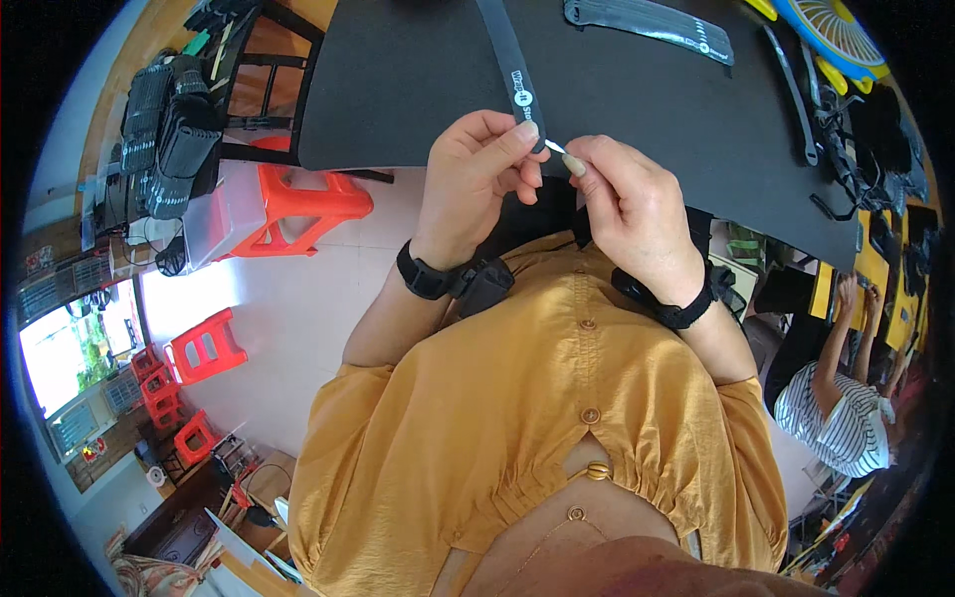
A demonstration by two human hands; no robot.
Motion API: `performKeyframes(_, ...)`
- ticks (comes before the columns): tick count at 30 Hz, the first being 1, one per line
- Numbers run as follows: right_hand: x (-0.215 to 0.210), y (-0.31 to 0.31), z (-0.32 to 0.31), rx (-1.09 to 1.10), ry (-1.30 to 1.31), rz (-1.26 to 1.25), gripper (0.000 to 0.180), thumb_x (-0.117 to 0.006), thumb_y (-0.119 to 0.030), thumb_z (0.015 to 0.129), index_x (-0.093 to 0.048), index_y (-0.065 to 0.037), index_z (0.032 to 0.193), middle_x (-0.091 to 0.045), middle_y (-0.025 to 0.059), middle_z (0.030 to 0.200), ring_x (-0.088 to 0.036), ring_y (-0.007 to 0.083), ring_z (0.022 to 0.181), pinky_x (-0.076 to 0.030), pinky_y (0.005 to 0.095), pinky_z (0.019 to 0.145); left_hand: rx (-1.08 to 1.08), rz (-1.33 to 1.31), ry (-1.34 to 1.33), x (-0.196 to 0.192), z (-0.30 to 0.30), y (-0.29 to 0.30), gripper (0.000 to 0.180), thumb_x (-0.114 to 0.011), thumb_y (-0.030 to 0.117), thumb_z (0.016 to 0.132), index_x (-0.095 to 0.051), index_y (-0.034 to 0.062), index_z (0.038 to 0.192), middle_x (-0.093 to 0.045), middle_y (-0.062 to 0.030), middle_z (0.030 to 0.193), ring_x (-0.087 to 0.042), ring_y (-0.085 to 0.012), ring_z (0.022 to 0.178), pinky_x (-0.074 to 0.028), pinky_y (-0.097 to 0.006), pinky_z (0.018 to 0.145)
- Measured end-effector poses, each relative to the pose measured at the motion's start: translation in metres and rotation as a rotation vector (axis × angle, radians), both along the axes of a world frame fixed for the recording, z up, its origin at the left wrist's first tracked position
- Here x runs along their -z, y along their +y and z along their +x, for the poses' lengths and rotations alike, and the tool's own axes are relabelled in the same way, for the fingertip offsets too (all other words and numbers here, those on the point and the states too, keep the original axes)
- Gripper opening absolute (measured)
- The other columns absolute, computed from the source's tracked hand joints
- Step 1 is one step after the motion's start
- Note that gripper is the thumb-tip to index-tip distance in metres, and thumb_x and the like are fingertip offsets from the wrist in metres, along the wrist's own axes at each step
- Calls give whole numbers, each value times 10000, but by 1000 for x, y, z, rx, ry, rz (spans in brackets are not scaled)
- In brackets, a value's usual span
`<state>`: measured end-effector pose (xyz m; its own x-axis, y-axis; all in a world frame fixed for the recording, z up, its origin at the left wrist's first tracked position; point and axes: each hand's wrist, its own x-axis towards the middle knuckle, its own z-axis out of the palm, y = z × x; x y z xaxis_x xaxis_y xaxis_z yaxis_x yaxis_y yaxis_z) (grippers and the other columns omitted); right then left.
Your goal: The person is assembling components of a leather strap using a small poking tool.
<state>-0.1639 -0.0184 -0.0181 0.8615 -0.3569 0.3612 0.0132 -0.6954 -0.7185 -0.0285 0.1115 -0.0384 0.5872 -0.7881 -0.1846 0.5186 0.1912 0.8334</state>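
My left hand (468, 169) pinches the near end of a dark grey strap (502, 50) with white print, thumb on top. The strap runs away from me over the black tabletop (398, 80). Close beside that end, my right hand (637, 199) is closed, thumb against fingertips. A small white pointed tip (555, 146) sticks out of its pinch toward the strap's end. What this tip belongs to is hidden by the fingers. At the far side of the table lies a flat bundle of similar straps (647, 26).
A loose dark strap (791, 95), a tangle of black straps (846, 164) and a blue and yellow fan-like object (836, 35) lie at right. Strap bundles (164, 129), a clear bin (224, 214) and red stools (298, 204) stand left. A person in stripes (836, 418) works at far right.
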Motion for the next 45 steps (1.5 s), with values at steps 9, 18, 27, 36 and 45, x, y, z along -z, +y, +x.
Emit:
performKeyframes(9, -4, -2, 1, -45, 78, -115, 133, -569, -19, 845, -597, -74, 963, -631, 143, 806, -646, 337, 744, -528, 417, 626, -84, 62, -76, -3, -4, 8, 151, -675, 95, 907, -578, -5, 964, -676, -123, 828, -631, -132, 623, -527, -237, 516)
performKeyframes(18, -3, 2, 3, -91, 66, -2, 112, -547, -13, 850, -591, -66, 939, -625, 154, 801, -644, 350, 744, -521, 431, 617, -57, 97, -148, -4, -3, 14, 137, -674, 68, 900, -578, -12, 956, -669, -118, 812, -634, -127, 621, -531, -233, 508)
performKeyframes(27, 0, 5, 4, -111, 58, 3, 108, -548, -14, 842, -585, -59, 933, -617, 159, 775, -635, 364, 721, -519, 432, 608, -50, 147, -174, -3, -1, 20, 138, -688, 75, 890, -591, -3, 949, -676, -119, 804, -627, -114, 595, -525, -223, 492)
performKeyframes(36, -2, 4, 10, -156, 99, -59, 88, -545, -20, 849, -574, -58, 923, -610, 158, 753, -629, 366, 692, -514, 434, 592, -37, 135, -29, 1, 1, 26, 153, -670, 132, 914, -601, -3, 938, -680, -112, 791, -628, -121, 586, -520, -225, 489)
performKeyframes(45, 5, 9, 15, -159, 51, -56, 150, -565, -38, 867, -608, -66, 1007, -655, 159, 864, -668, 332, 806, -557, 403, 648, -40, 129, 51, 4, 4, 34, 152, -657, 145, 921, -605, 2, 927, -676, -115, 784, -628, -124, 578, -518, -227, 481)
